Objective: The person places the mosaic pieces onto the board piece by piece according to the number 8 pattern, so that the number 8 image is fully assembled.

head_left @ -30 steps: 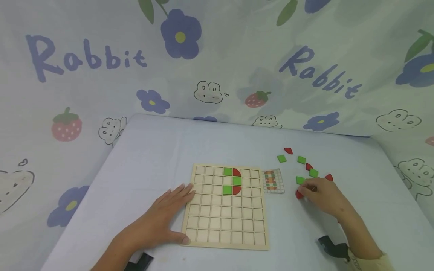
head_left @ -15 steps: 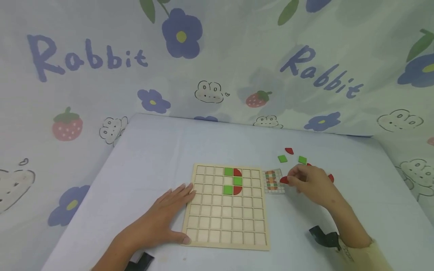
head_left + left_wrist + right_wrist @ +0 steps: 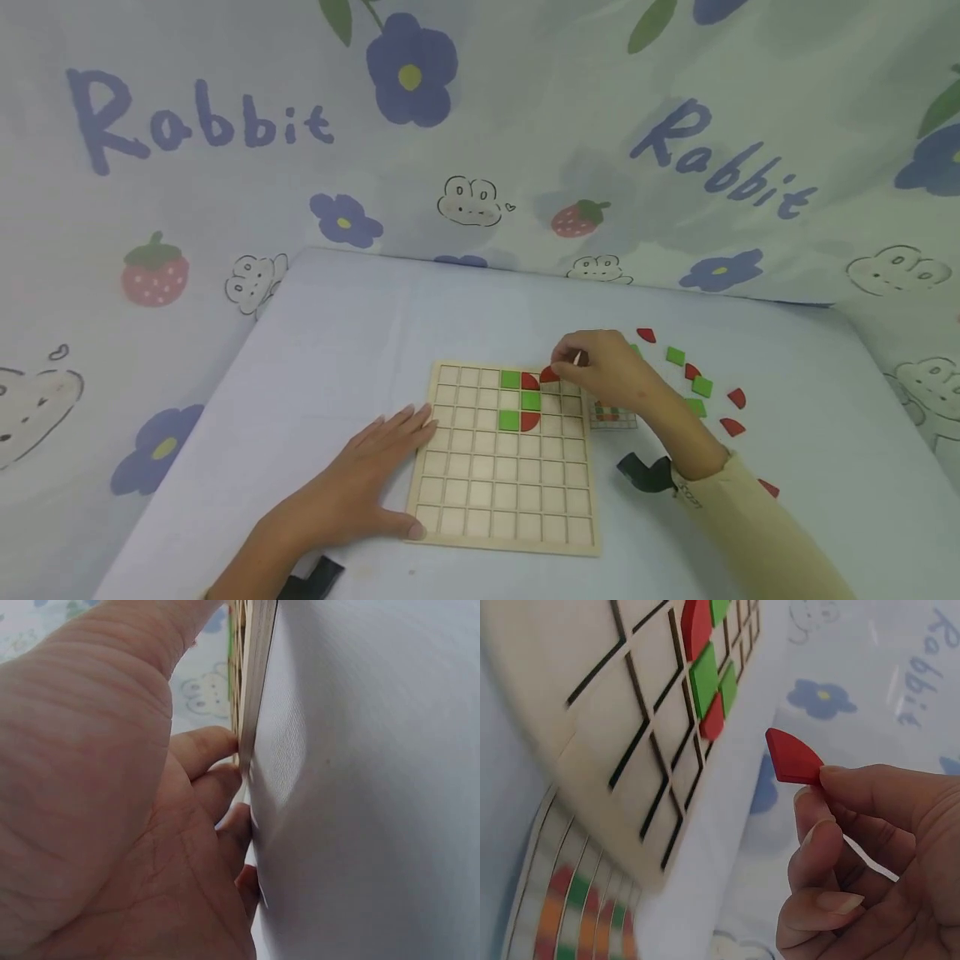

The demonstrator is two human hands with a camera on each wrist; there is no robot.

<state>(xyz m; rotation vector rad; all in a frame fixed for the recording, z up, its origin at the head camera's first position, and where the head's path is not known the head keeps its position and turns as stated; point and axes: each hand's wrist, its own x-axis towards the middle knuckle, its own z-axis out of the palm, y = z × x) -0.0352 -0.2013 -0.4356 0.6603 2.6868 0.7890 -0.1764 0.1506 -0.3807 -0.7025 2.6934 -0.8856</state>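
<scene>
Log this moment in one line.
left hand: touches edge of pale wooden grid board; right hand: pinches red quarter-circle tile, clear of board; green square tiles: three in board

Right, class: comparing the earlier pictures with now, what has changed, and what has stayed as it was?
The right hand has moved left and away from the person, from the loose pieces to above the far side of the board, bringing a red piece pinched in its fingers. The left hand stays at the board's left edge; the board's five pieces are unchanged.
</scene>
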